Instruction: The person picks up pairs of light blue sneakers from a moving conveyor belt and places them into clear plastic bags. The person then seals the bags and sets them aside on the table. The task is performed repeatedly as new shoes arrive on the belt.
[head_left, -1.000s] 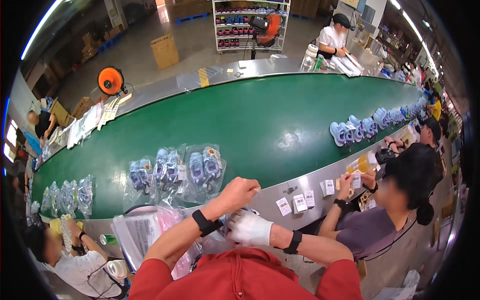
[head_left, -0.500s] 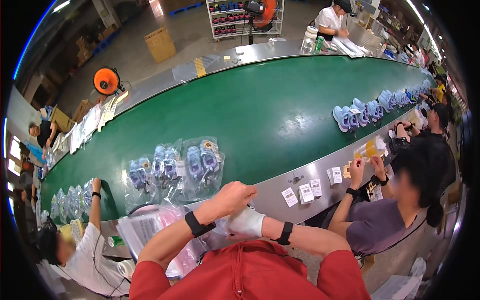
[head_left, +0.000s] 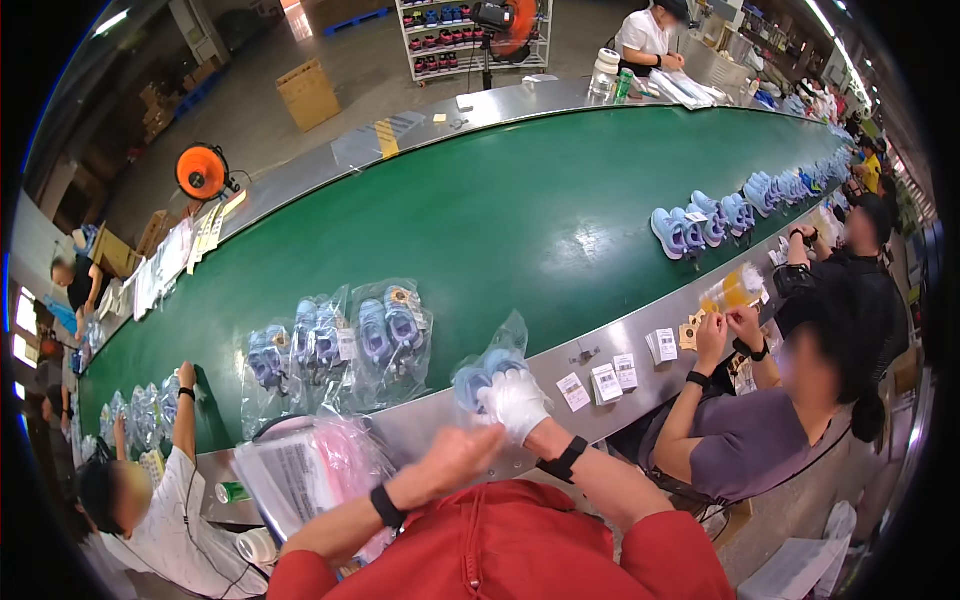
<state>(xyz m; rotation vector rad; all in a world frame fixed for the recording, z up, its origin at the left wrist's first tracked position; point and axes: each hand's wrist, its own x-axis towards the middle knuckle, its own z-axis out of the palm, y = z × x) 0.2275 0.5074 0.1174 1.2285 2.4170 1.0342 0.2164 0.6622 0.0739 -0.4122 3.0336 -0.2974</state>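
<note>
- The right hand, in a white glove, is closed on a clear plastic bag holding a pair of small blue shoes; the bag sits at the near steel edge of the conveyor surface, its top rising over the green belt
- The left hand is bare and blurred, just below the bag; whether its grip is together or apart I cannot tell
- Judged from the look, the bag is light, thin and slippery, and it crumples rather than holding its shape; the shoes inside are soft but give it bulk, so taking hold through the film around the shoes seems surer than pinching loose film at the mouth
- Further left on the belt lie three more bagged pairs, each bag with two blue shoes and a paper tag, lying side by side and overlapping
- A bundle of empty clear bags with a printed sheet rests by the left forearm
- Unbagged blue shoes stand in a row further right on the belt
- Small white labels lie on the steel edge, beside a seated co-worker's hands
</note>
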